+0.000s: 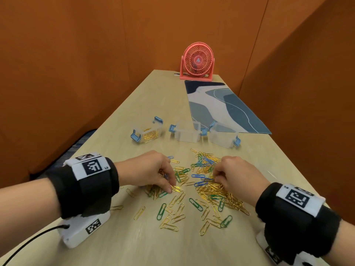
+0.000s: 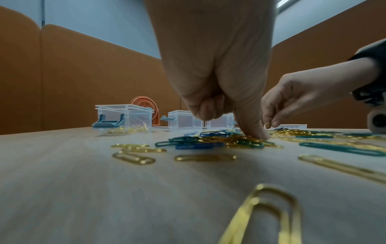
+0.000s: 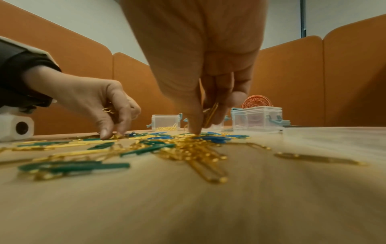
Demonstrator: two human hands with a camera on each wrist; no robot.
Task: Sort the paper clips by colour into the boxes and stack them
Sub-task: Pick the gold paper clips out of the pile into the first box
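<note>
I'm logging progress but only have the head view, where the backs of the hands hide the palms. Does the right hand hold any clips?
Observer: Yes. In the right wrist view, the right hand has several gold clips bunched under its curled fingers.
Operator: And the left?
Observer: The same view shows the left hand with a few gold loops tucked against its palm.
Operator: Any blue or green in either grip?
Observer: None visible; both wrist views show only gold in the hands.
</note>
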